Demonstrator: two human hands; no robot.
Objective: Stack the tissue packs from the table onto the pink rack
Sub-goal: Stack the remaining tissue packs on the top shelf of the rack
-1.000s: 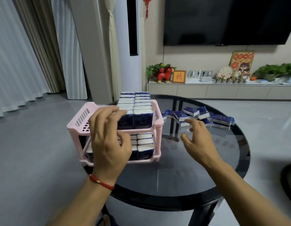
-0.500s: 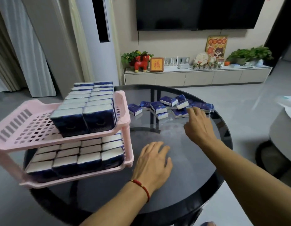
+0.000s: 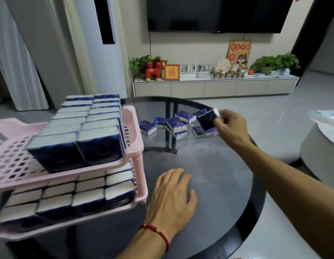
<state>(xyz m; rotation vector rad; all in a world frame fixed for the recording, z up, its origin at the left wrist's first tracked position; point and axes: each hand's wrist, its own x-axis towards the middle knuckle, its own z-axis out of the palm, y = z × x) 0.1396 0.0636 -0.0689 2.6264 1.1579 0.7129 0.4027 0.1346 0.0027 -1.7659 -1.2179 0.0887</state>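
On the far right of the round glass table (image 3: pixel 209 184), our right hand (image 3: pixel 230 128) now pinches one tissue pack (image 3: pixel 208 118) between thumb and fingers and tilts it up off the loose pile (image 3: pixel 178 124); half a second ago that hand was only reaching over the pile with nothing in it. So we judge the pick made, and the carry to the rack comes next. Our left hand (image 3: pixel 173 200), with a red cord at the wrist, rests flat on the glass just right of the pink rack (image 3: pixel 133 128), fingers spread and holding nothing; a second ago it was up at the rack's top tier. The rack stands at the near left edge of the table. Its lower tier looks full, and the upper tier holds two rows of packs along its right side, with bare lattice to the left. That bare part seems the likely place for the pack in hand. Several packs lie scattered on the far side of the table, so the task is well along but not finished.
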